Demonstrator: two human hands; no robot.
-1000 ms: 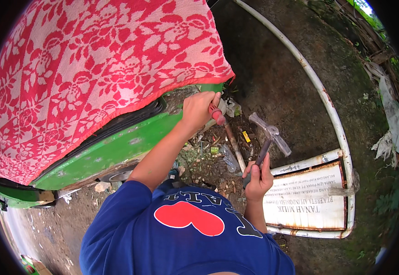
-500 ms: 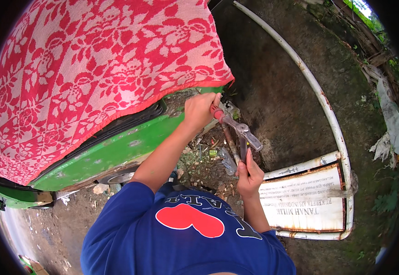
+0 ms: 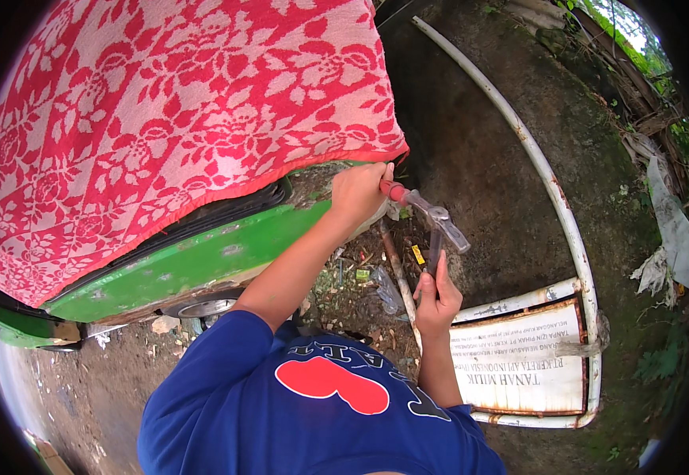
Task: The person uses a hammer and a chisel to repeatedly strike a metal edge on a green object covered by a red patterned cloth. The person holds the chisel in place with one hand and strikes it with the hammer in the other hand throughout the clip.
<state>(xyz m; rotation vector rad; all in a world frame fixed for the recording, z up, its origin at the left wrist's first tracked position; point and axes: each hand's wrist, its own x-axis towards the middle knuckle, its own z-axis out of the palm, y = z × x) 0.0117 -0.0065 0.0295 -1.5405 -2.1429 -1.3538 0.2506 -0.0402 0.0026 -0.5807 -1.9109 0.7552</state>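
Note:
My left hand point(image 3: 354, 192) is closed around the red handle point(image 3: 394, 191) of a tool, beside the corner of a green vehicle panel point(image 3: 202, 252). The rest of that tool is hidden in my fist. Against the red end lies the metal head of a hammer point(image 3: 439, 216), its flat end angled down to the right. Whether head and red handle touch or are joined, I cannot tell. Lower right, my right hand point(image 3: 439, 299) grips the hammer's dark handle between thumb and fingers. A red and pink floral towel point(image 3: 194, 103) drapes over the vehicle, its hem just above my left hand.
A rusty pipe point(image 3: 396, 269) stands below the tools, near a yellow piece point(image 3: 418, 254) and scattered rubble. To the right, a curved white metal frame point(image 3: 546, 174) lies on dark ground, with a printed white sign point(image 3: 519, 356) attached. A wheel point(image 3: 202, 307) shows beneath the panel.
Both hands and the hammer have shifted slightly right, and the view has moved a little. The yellow piece, mostly hidden before, now shows fully beside the hammer handle. Both grips are unchanged.

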